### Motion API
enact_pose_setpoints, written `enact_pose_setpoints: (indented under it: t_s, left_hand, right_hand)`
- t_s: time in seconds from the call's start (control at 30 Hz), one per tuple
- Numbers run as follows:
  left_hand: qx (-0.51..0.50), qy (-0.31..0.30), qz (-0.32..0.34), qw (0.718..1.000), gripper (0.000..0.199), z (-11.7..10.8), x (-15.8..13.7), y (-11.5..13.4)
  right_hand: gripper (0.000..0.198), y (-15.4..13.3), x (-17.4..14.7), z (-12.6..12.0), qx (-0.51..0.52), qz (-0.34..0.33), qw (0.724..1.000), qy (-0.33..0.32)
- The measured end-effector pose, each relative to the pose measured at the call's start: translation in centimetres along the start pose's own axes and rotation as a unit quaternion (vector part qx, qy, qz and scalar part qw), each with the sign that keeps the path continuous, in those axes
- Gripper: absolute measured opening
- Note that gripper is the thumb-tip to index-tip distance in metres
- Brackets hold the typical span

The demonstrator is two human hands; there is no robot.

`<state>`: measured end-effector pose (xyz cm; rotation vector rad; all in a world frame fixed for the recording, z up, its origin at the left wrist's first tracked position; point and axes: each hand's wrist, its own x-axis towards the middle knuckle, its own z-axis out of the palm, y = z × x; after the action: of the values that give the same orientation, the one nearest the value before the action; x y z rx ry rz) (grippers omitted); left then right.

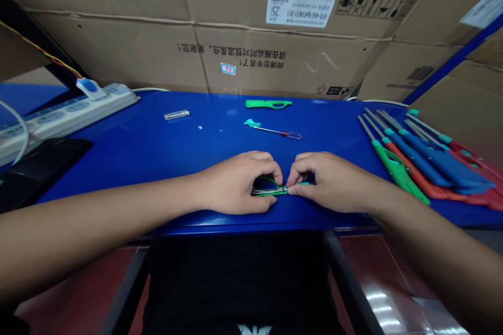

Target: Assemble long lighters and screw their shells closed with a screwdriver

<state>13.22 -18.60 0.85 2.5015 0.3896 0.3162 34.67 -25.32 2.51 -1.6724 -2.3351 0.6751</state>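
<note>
Near the table's front edge, my left hand (238, 183) is closed around a green lighter casing half (280, 193), thumb on the near side and fingers on the far side. Thin wires or strips show inside the casing. Against its right end, my right hand (334, 180) pinches a small part with thumb and forefinger; the fingers mostly hide that part. Beyond the hands lies a second green casing half (261, 104). A teal trigger piece (252, 123) touches or nearly touches the tip of a screwdriver (291, 135) with a clear reddish handle. Farther left is a small transparent tank (176, 114).
Several long-nosed lighters in green (401, 172), orange, blue (418, 159) and red are piled at the right. A white power strip (70, 115) and a black flat object (51, 162) occupy the left. Large cardboard boxes (236, 36) wall off the back of the blue table (133, 149).
</note>
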Motion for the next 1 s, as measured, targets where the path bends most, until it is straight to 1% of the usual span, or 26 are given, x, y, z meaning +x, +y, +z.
enact_pose_setpoints:
  t_s: [0.13, 0.23, 0.4, 0.57, 0.67, 0.77, 0.93, 1.0]
  left_hand:
    - [-0.005, -0.001, 0.01, 1.0, 0.015, -0.9, -0.6, 0.1]
    - [-0.003, -0.002, 0.023, 1.0, 0.01, -0.6, -0.8, -0.3]
    - [-0.026, 0.011, 0.034, 0.999, 0.008, 0.4, -0.9, -0.8]
    - [-0.036, 0.028, 0.025, 0.999, 0.019, 0.5, -0.9, -1.0]
    - [-0.04, 0.023, 0.036, 0.998, 0.016, 0.4, -0.9, -1.1]
    - [-0.039, 0.022, 0.052, 0.998, 0.014, 0.4, -0.8, -1.2]
    - [-0.03, 0.03, 0.021, 0.999, 0.024, 0.4, -1.0, -1.1]
    - [-0.028, 0.032, 0.02, 0.999, 0.025, 0.5, -1.0, -1.0]
  right_hand:
    - [0.005, 0.1, -0.2, 0.3, 0.013, 0.001, 1.0, 0.011]
    - [0.005, 0.4, -0.4, 0.5, 0.037, 0.003, 0.999, 0.017]
    - [0.011, 1.1, -0.6, 1.0, 0.086, 0.001, 0.996, 0.036]
    - [0.015, 1.4, -1.0, 1.4, 0.085, -0.015, 0.995, 0.05]
    - [0.013, 1.1, -1.1, 1.3, 0.073, -0.022, 0.996, 0.048]
    - [0.01, 0.7, -1.1, 1.2, 0.039, -0.027, 0.998, 0.043]
    - [0.012, 0.4, -1.2, 1.3, -0.055, -0.055, 0.996, 0.05]
    - [0.011, 0.5, -1.3, 1.3, -0.065, -0.059, 0.995, 0.055]
